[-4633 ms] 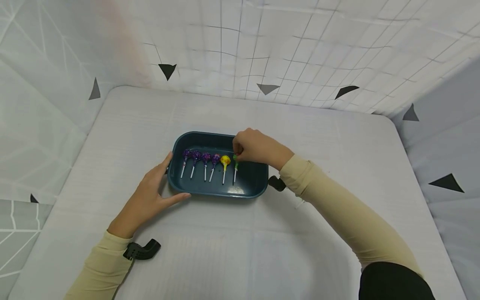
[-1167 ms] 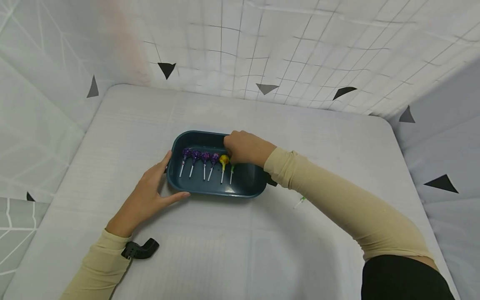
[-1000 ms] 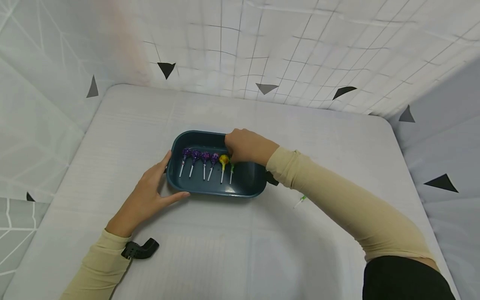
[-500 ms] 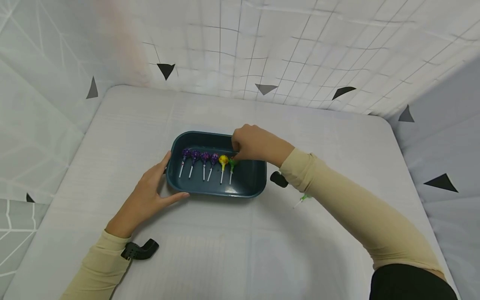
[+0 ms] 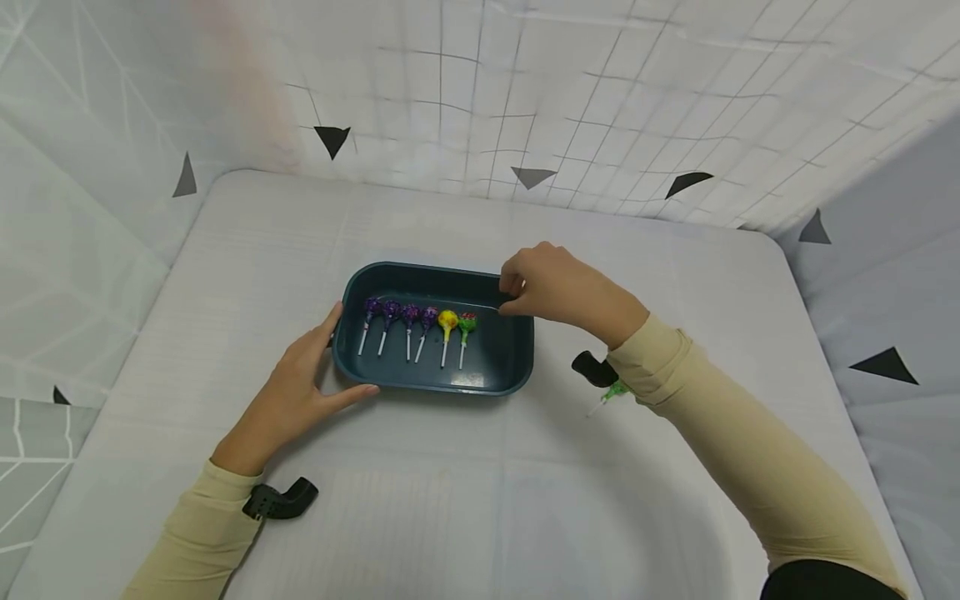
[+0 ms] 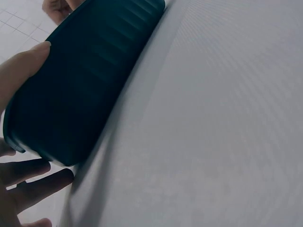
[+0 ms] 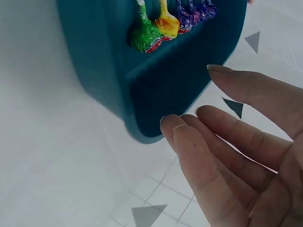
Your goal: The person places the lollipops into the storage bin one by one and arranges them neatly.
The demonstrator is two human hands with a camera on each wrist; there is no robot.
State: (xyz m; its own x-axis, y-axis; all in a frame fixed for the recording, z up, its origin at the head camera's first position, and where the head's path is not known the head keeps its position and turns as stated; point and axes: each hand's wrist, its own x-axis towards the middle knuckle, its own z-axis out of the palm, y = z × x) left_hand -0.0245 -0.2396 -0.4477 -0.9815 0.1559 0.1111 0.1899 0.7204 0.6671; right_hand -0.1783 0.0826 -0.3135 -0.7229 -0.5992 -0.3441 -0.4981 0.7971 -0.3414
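A dark teal tray (image 5: pixel 491 367) holds a row of wrapped lollipops: several purple ones (image 5: pixel 410 314), a yellow lollipop (image 5: pixel 447 321) and, at the row's right end, a green lollipop (image 5: pixel 466 323). My left hand (image 5: pixel 300 383) spans the tray's left end with fingers extended; in the left wrist view its thumb (image 6: pixel 33 59) touches the rim. Over the tray's right end is my right hand (image 5: pixel 566 287), fingers loosely bent and apart, with nothing between them in the right wrist view. Another green lollipop (image 5: pixel 617 389) lies on the table, partly hidden by the right wrist camera and sleeve.
A white cloth covers the table (image 5: pixel 405 500). White curtains (image 5: pixel 600 83) with grid lines and dark triangles surround it. Black wrist cameras are strapped to both wrists; the right one (image 5: pixel 594 368) hangs above the table beside the tray.
The green lollipop now lies beside the yellow one, slightly left of its earlier spot. My right hand has let go of it and moved rightward. The left hand stays at the tray.
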